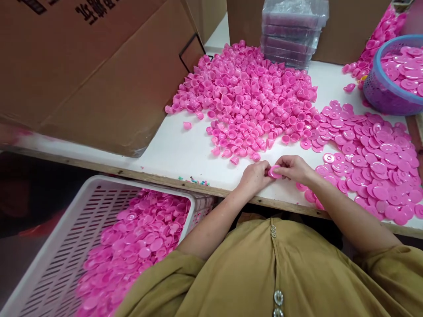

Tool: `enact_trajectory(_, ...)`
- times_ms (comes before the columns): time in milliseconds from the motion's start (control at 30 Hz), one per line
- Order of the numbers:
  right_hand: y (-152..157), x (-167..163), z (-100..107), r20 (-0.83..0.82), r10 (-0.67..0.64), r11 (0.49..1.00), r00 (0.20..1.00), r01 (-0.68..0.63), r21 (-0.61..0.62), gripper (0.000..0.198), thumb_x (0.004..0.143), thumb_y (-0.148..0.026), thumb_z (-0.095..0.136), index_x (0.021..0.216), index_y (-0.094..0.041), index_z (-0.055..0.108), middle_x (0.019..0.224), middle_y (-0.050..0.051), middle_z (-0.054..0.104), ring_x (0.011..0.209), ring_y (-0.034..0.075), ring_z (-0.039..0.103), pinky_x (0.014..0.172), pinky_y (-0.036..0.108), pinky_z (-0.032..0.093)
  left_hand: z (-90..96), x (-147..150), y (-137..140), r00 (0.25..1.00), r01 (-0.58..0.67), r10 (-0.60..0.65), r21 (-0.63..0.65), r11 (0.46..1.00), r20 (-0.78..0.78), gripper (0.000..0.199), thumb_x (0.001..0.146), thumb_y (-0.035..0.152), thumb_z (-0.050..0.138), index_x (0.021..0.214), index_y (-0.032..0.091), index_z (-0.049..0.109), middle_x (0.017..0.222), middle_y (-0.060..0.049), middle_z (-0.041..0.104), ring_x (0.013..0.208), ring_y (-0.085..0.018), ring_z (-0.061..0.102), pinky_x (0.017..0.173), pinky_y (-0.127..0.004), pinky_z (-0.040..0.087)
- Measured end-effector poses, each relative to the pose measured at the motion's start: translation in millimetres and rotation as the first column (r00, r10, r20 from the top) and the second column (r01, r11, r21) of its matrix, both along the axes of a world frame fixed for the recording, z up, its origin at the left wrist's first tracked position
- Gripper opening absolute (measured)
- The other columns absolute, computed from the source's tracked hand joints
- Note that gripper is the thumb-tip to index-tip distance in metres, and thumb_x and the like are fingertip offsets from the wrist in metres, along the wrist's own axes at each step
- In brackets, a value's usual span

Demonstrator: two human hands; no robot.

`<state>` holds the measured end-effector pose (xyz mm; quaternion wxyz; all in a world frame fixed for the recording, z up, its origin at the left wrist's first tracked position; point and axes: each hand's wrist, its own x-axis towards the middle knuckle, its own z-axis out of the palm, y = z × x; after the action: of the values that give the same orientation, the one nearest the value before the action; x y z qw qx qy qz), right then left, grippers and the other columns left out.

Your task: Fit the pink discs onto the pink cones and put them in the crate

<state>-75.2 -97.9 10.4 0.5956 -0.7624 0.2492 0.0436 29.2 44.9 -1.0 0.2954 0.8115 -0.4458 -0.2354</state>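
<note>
A small round pink toy saucer (274, 172) is tilted between my two hands, just over the table's front edge. My right hand (294, 168) pinches its right side between thumb and fingers. My left hand (254, 177) is closed at the saucer's left side, its fingertips against or very near it; whatever else those fingers hold is hidden. Beyond my hands spreads a heap of small pink toy cups (251, 97). To the right lies a wide layer of loose pink saucers (370, 163), some overlapping.
A big cardboard box (99, 79) stands on the left of the white table (172, 149). Clear plastic boxes (291, 33) are stacked behind the cups. A blue basket (385, 94) holds saucers at right. Below the edge, a white crate (62, 246) contains many pink pieces.
</note>
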Motion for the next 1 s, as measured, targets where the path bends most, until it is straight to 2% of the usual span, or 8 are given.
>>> enact_trajectory(100,8.4,3.9,-4.2,-0.037,-0.028,1.0,0.999,0.028,-0.013,0.017,0.073,-0.03,0.069,0.079,-0.019,0.059,0.055,-0.005,0.056,0.049,0.011,0.055,0.045,0.021,0.041,0.3,2.4,-0.8,1.0,0.022,-0.022,0.02,1.0,0.016,0.024,0.077,0.041,0.067,0.076,0.018,0.061,0.072,-0.002,0.064,0.067,-0.017,0.056,0.06,-0.028,0.036)
enact_trajectory(267,8.4,9.7,-4.8,-0.076,-0.016,0.998,0.997,0.011,-0.067,0.018,0.071,-0.03,0.071,0.079,-0.019,0.059,0.061,-0.004,0.059,0.05,0.011,0.058,0.044,0.021,0.043,8.4,10.1,4.2,0.995,0.09,-0.09,0.011,0.996,-0.054,0.015,0.076,0.031,0.066,0.078,0.017,0.063,0.072,-0.002,0.065,0.066,-0.016,0.057,0.059,-0.026,0.037)
enact_trajectory(400,6.4,11.6,-1.2,-0.026,-0.023,1.0,0.999,0.024,0.014,0.028,0.064,-0.03,0.077,0.085,-0.019,0.062,0.058,-0.007,0.055,0.046,0.007,0.05,0.045,0.02,0.043,10.9,15.0,6.5,0.983,0.121,-0.123,-0.025,0.992,-0.134,0.018,0.075,0.034,0.067,0.078,0.017,0.065,0.069,0.0,0.064,0.063,-0.014,0.056,0.058,-0.024,0.037)
enact_trajectory(500,10.9,9.9,0.4,-0.035,-0.073,0.993,0.997,0.076,0.089,0.032,0.06,-0.034,0.079,0.081,-0.019,0.061,0.054,-0.007,0.054,0.044,0.008,0.049,0.042,0.021,0.04,5.6,15.2,4.6,0.989,0.103,-0.105,-0.025,0.994,-0.108,0.026,0.077,0.043,0.067,0.075,0.016,0.064,0.069,-0.001,0.064,0.063,-0.015,0.056,0.057,-0.024,0.035)
enact_trajectory(700,18.1,6.3,-3.0,-0.042,-0.169,0.984,0.985,0.171,0.054,0.035,0.059,-0.04,0.081,0.069,-0.019,0.054,0.057,-0.004,0.057,0.046,0.01,0.052,0.04,0.021,0.039,-0.4,16.0,4.8,0.99,0.118,-0.12,-0.028,0.993,-0.072,0.018,0.078,0.035,0.066,0.08,0.017,0.065,0.072,-0.002,0.065,0.066,-0.016,0.056,0.059,-0.025,0.035)
enact_trajectory(800,12.8,11.6,-4.8,-0.053,-0.117,0.993,0.992,0.118,0.019,0.032,0.058,-0.032,0.082,0.066,-0.019,0.054,0.059,-0.004,0.059,0.045,0.009,0.051,0.041,0.022,0.041,6.8,19.8,9.0,0.97,0.151,-0.157,-0.047,0.987,-0.184,0.018,0.072,0.029,0.069,0.084,0.017,0.065,0.073,0.0,0.064,0.068,-0.015,0.058,0.06,-0.024,0.037)
enact_trajectory(900,6.1,20.4,-1.9,-0.117,-0.034,0.998,0.993,0.039,0.041,0.026,0.061,-0.019,0.079,0.063,-0.018,0.053,0.052,-0.005,0.057,0.041,0.008,0.05,0.039,0.02,0.039,13.9,23.8,8.5,0.93,0.197,-0.205,-0.057,0.979,-0.305,0.018,0.071,0.03,0.068,0.084,0.018,0.064,0.071,0.002,0.063,0.067,-0.014,0.058,0.06,-0.023,0.038)
enact_trajectory(1000,1.7,28.7,3.5,-0.187,0.013,0.997,0.982,0.003,0.083,0.027,0.063,-0.009,0.075,0.06,-0.018,0.05,0.046,-0.006,0.054,0.038,0.009,0.051,0.037,0.019,0.039,15.2,26.0,1.3,0.933,0.212,-0.204,-0.003,0.977,-0.298,0.019,0.073,0.035,0.065,0.079,0.018,0.061,0.068,0.002,0.06,0.064,-0.014,0.055,0.057,-0.024,0.034)
